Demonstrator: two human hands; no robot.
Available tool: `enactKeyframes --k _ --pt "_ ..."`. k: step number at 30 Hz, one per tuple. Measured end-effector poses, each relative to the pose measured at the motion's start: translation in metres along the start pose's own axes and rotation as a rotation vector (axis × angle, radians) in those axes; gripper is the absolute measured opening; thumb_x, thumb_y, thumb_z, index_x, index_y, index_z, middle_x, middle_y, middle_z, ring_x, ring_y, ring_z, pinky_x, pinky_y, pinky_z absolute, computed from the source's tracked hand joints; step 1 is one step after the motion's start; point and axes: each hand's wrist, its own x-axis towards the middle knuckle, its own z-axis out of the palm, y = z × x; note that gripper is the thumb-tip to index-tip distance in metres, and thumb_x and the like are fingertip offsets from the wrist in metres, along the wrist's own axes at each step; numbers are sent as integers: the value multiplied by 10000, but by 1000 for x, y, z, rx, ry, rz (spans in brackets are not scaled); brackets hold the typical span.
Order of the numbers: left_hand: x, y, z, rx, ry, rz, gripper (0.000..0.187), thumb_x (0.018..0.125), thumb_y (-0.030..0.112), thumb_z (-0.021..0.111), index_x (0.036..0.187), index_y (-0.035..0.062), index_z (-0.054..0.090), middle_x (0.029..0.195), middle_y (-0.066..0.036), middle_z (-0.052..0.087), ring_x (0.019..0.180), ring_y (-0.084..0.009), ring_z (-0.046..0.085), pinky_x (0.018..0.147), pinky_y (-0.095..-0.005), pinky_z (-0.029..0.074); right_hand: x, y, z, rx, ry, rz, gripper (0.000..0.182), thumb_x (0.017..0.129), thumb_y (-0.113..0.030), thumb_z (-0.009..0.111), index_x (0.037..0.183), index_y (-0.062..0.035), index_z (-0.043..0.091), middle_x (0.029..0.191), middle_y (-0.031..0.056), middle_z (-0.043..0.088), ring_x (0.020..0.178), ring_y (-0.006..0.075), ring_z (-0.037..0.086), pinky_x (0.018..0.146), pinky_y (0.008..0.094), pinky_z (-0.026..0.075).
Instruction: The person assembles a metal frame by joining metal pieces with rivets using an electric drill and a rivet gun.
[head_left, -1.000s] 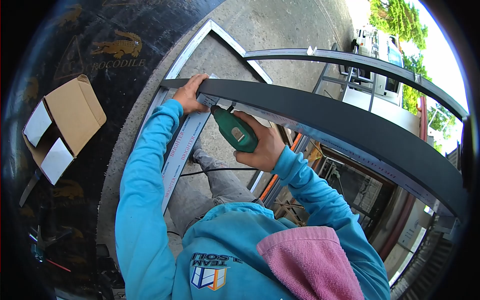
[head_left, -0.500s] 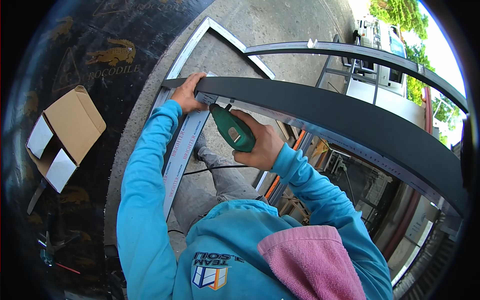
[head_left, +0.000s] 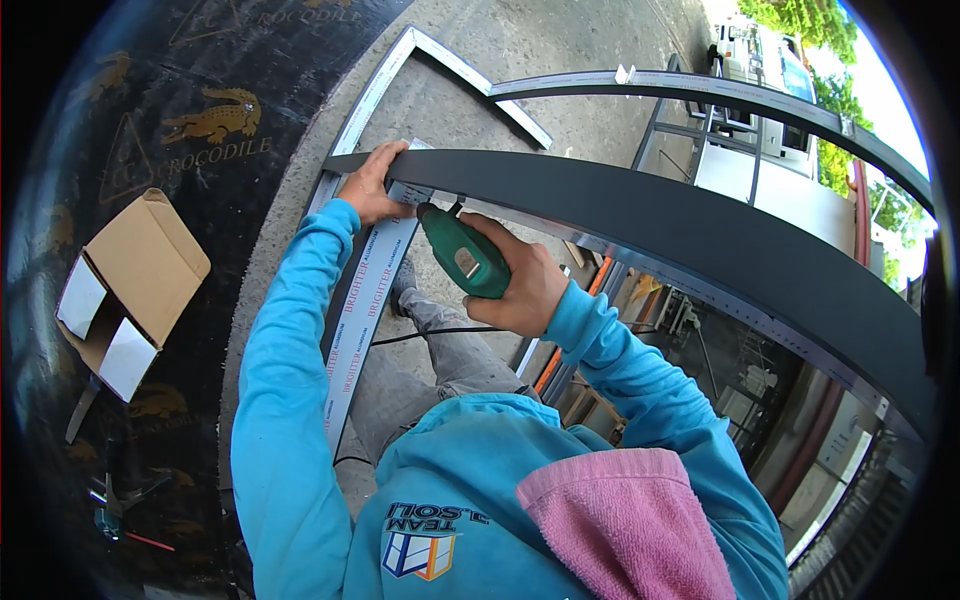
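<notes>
Head: right fingers [head_left: 493, 236] around power tool [head_left: 464, 262]

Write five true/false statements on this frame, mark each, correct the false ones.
1. The right hand holds a green handheld power tool. True.
2. The left hand is on a long dark grey metal bar. True.
3. An open brown cardboard box stands on bare concrete. False: the box lies on the black crocodile-printed surface.
4. A pink terry towel hangs over the blue top. True.
5. Both hands are gloved. False: both are bare.
</notes>
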Motion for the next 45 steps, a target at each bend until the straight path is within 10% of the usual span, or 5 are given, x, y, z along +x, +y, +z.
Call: enactKeyframes --k 25,31,45 --pt "3 10 -5 57 -130 -50 1072 499 224 874 1367 130 254 1396 -110 307 1186 -351 464 995 -394 428 -6 4 4 36 -1 16 783 620 -195 645 1328 -15 362 983 257 605 902 415 605 806 409 476" --pt "-3 5 1 80 -94 -25 1080 527 255 863 1394 139 229 1409 -115 305 1182 -348 470 1007 -396 418 -62 17 12 209 74 14 806 625 -128 674 1351 -32 338 1078 193 584 993 310 586 879 357 435" --pt "-65 27 56 491 560 -208 586 757 344 677 1292 228 468 1272 -60 510 1170 -303 460 982 -481 325 -113 137 53 438 -125 -110 802 669 -69 667 1375 -12 290 1163 131 553 1069 213 532 925 308 398"
